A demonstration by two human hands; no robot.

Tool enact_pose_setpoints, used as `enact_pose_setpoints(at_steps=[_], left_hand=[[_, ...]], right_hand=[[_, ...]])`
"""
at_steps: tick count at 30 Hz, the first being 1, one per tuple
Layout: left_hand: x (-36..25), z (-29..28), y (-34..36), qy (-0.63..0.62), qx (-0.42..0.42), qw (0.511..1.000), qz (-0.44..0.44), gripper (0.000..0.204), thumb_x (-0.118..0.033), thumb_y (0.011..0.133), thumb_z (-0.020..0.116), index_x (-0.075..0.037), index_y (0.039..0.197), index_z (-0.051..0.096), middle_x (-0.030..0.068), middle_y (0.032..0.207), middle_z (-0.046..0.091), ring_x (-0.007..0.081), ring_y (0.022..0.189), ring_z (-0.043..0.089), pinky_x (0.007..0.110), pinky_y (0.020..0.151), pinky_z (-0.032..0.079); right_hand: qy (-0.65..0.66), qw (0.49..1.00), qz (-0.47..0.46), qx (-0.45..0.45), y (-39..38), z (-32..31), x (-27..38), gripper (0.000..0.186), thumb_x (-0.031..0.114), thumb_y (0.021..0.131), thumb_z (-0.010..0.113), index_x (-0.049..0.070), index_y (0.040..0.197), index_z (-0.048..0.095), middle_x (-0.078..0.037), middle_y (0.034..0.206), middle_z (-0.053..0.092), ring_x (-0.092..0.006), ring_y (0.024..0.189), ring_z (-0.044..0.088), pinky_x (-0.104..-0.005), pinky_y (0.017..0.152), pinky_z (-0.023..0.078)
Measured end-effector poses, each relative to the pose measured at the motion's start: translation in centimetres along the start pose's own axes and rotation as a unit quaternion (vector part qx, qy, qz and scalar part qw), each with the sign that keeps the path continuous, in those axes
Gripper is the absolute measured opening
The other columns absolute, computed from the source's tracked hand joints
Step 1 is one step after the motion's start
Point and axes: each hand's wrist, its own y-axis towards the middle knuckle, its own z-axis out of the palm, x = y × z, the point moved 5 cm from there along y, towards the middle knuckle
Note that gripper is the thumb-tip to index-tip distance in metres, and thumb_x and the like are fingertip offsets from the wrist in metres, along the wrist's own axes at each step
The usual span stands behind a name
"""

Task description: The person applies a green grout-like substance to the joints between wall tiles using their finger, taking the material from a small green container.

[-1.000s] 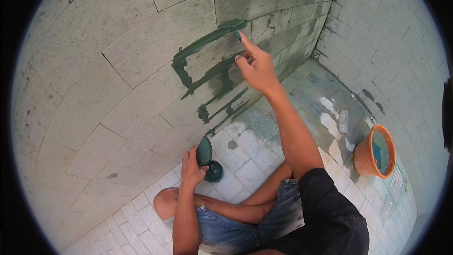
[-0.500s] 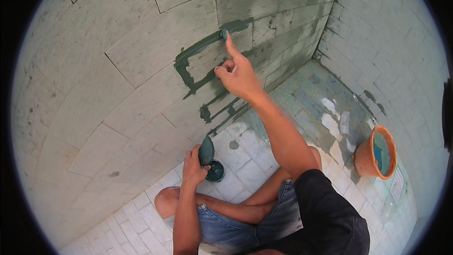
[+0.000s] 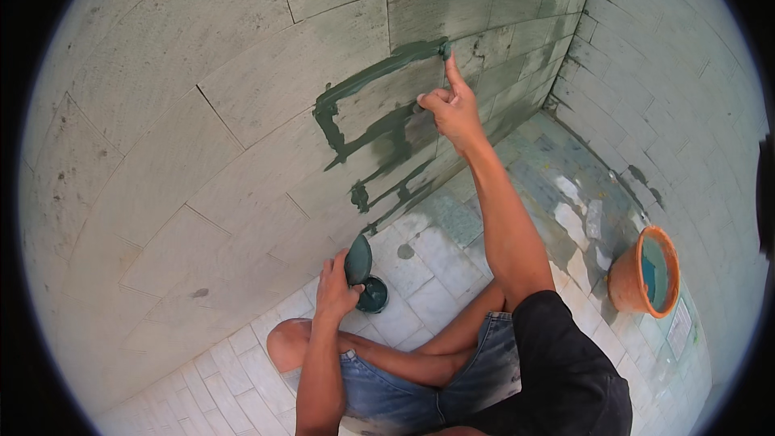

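Observation:
My right hand (image 3: 458, 113) reaches up to the grey tiled wall (image 3: 242, 105). Its index finger points out, with dark green paste (image 3: 445, 50) at the tip, touching the wall at the right end of a smeared joint line. The other fingers are partly curled and hold nothing that I can see. My left hand (image 3: 334, 289), low by the wall, grips a dark green, leaf-shaped flat piece (image 3: 358, 260), tilted upright; whether it is a lid cannot be told. Right beside it, a small round tub (image 3: 373, 295) of dark green paste stands on the floor.
An orange bucket (image 3: 626, 278) with blue-green contents stands at the right. White patches (image 3: 570, 221) and wet stains lie on the tiled floor (image 3: 436, 265) before the corner. My crossed legs (image 3: 420, 363) in denim shorts are close below the tub.
My right hand has slid rightward along the upper joint line, and the green smear there now reaches farther right. The left hand keeps its hold beside the tub. The view has shifted slightly.

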Motion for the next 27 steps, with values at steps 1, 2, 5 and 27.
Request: enact_pose_setpoints(at_steps=[1,2,5,27], left_hand=[[0.0,0.1,0.1,-0.004,0.003,1.000,0.001,0.088,-0.002,0.067,0.083,-0.014,0.143,0.043,0.0189,0.120,0.053,0.0400,0.115,0.055,0.045,0.095,0.047],[-0.1,0.2,0.2,-0.008,0.006,1.000,0.001,0.087,-0.002,0.067,0.083,-0.014,0.144,0.043,0.0189,0.119,0.053,0.0400,0.115,0.055,0.045,0.096,0.047],[-0.1,0.0,0.0,-0.004,0.014,1.000,-0.018,0.087,-0.003,0.067,0.083,-0.014,0.143,0.043,0.0187,0.120,0.053,0.0402,0.117,0.055,0.046,0.096,0.047],[0.5,0.2,0.2,0.011,0.024,0.999,-0.028,0.089,-0.008,0.069,0.084,-0.021,0.145,0.040,0.0161,0.125,0.051,0.0421,0.118,0.054,0.050,0.099,0.048]], right_hand=[[-0.003,1.000,-0.002,0.003,-0.2,0.1,-0.2,0.093,0.001,0.085,0.062,0.006,0.161,0.010,0.004,0.067,0.054,-0.0028,0.060,0.041,-0.0181,0.059,0.038],[-0.006,1.000,-0.004,0.007,-0.3,0.3,-0.5,0.093,0.001,0.085,0.062,0.007,0.161,0.010,0.004,0.067,0.055,-0.0028,0.060,0.041,-0.0182,0.060,0.038],[-0.041,0.998,-0.025,0.033,-1.5,2.6,-0.6,0.092,0.003,0.084,0.062,0.010,0.162,0.012,0.003,0.066,0.055,-0.0032,0.060,0.042,-0.0179,0.060,0.038],[-0.370,0.907,-0.200,-0.012,0.4,4.0,8.6,0.087,0.014,0.083,0.056,0.030,0.160,0.021,-0.009,0.068,0.065,-0.0291,0.064,0.062,-0.0380,0.066,0.049]])
